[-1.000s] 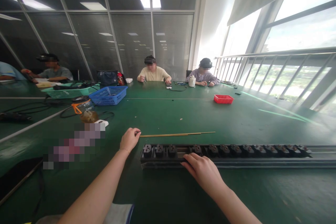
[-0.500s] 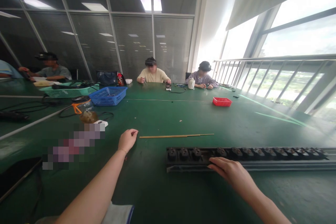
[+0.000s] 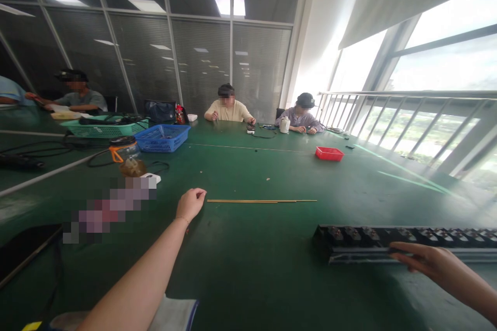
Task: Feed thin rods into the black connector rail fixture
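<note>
A long black socket strip point(image 3: 361, 238) with several sockets in a row lies on the green table point(image 3: 252, 269), reaching off to the right. My right hand point(image 3: 430, 264) lies on its near edge with fingers stretched out flat. My left hand point(image 3: 190, 204) rests on the table as a loose fist, just left of two thin brass rods point(image 3: 264, 200) that lie side by side. It holds nothing that I can see.
A blue basket point(image 3: 163, 138), a green basket point(image 3: 103, 126), a glass jar point(image 3: 126, 158) and cables stand at the left. A red tray point(image 3: 329, 153) sits farther back. Three people work at the far side. A railing and windows run along the right.
My right hand has slid the socket strip well to the right across the table. My left hand has stayed beside the rods.
</note>
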A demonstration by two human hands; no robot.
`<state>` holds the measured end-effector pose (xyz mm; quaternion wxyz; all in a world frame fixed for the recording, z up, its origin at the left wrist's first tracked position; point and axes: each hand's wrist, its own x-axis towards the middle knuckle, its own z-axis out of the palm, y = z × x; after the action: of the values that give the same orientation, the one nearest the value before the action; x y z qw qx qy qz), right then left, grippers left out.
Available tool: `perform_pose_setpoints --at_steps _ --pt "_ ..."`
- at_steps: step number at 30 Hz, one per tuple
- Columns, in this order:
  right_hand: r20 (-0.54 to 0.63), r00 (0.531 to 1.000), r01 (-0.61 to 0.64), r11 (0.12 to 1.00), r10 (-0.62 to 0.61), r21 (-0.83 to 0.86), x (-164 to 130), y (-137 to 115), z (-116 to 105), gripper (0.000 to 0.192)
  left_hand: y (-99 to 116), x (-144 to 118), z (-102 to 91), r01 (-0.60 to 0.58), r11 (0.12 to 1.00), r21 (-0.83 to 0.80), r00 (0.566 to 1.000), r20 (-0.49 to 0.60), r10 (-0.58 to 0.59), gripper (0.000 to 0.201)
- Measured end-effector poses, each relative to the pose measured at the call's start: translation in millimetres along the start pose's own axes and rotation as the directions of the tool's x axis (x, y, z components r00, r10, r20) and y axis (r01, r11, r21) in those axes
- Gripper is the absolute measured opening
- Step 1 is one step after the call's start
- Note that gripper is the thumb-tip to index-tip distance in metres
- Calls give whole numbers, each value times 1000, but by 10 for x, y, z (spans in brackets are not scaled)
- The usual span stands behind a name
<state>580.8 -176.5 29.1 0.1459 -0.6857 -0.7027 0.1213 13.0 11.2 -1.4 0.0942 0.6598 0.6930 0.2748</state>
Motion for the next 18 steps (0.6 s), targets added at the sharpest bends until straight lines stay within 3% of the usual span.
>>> perform_pose_setpoints --at_steps 2,4,7,9,13,15,18 --pt "5 998 68 998 -68 -19 37 94 -106 28 16 -3 -3 4 1000 8 1000 4 -4 27" --pt "-37 992 120 992 -121 -46 122 -22 -227 30 34 -5 -3 17 1000 21 1000 6 -17 27" --pt "-119 981 140 982 -156 -129 354 -694 -329 35 50 -4 4 38 999 33 999 -2 -38 25" --pt "-46 972 217 952 -232 -217 567 -1352 -261 37 44 0 14 47 998 34 999 -7 -47 25" --pt "131 908 411 794 -397 -447 1032 -2499 235 33 7 13 34 37 999 16 999 -17 -37 24" --pt "186 891 450 756 -414 -475 1247 -2829 565 25 -12 20 39 33 999 -4 999 -23 -33 24" --pt "238 883 468 728 -404 -501 1503 -3072 983 26 -27 27 41 40 999 -28 999 -18 -40 25"
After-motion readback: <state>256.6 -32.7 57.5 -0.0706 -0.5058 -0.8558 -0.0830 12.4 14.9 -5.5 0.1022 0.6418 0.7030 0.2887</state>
